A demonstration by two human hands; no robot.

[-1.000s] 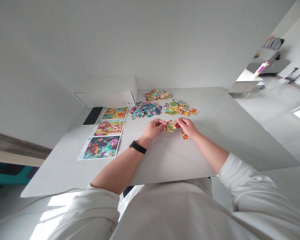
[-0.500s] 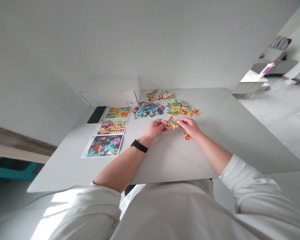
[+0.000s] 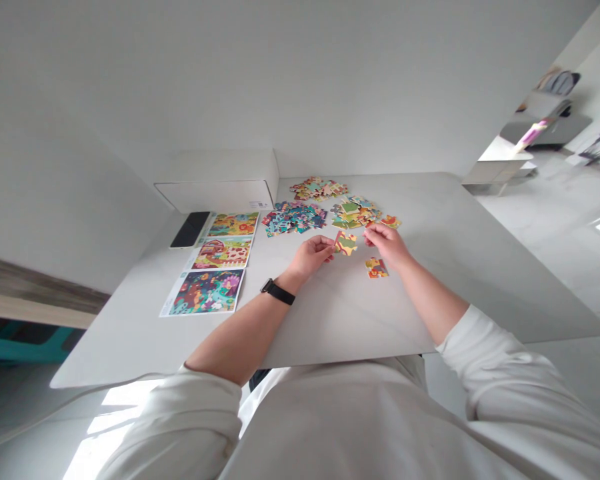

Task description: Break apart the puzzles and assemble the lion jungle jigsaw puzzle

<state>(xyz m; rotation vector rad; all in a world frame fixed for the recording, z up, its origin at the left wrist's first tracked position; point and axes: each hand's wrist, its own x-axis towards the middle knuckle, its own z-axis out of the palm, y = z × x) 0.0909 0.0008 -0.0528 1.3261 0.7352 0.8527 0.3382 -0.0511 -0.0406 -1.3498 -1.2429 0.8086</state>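
Note:
Between the thumb and fingers of my left hand is a green, yellow and red jigsaw piece, raised over the table. My right hand is just to its right, apart from it, with thumb and fingertips drawn into a pinch. Whatever those fingertips hold, if anything, is too small to make out. Below my right hand, a small yellow and orange puzzle section lies on the table. Behind my hands are a green and yellow heap of pieces and a loose orange piece.
A blue-purple heap of pieces and another pinkish heap lie farther back. Three picture sheets and a dark phone are at the left, before a white box. A wall borders the table behind.
My right hand has come away from the jigsaw piece and shifted slightly right and up toward the heap. My left hand still holds the piece. The view has shifted slightly.

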